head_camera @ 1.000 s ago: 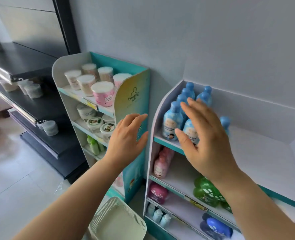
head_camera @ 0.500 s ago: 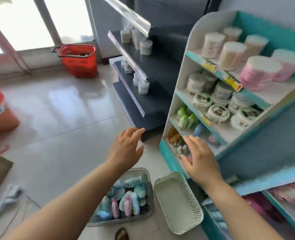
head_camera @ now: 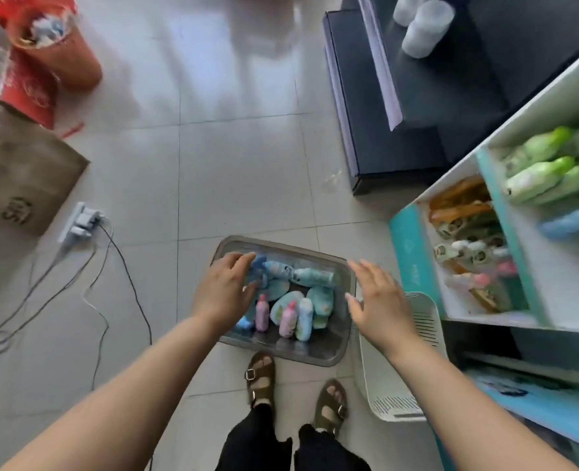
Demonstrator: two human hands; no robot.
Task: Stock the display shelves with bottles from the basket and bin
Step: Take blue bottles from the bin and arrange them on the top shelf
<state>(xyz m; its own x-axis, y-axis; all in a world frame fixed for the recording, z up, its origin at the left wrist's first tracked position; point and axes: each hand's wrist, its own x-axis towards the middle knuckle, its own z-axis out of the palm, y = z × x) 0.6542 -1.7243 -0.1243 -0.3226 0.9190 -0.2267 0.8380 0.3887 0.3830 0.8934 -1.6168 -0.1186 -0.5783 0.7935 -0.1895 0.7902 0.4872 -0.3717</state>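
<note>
Loosely spread and empty, left hand [head_camera: 223,290] overlaps the bin [head_camera: 281,350] at its left rim, right hand [head_camera: 380,300] at its right.

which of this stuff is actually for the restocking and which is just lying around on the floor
For the job:
grey bin
bottles in it
white basket
display shelf
left hand and right hand, both open near the bin

Lying about:
power strip
brown bag
red bucket
</note>
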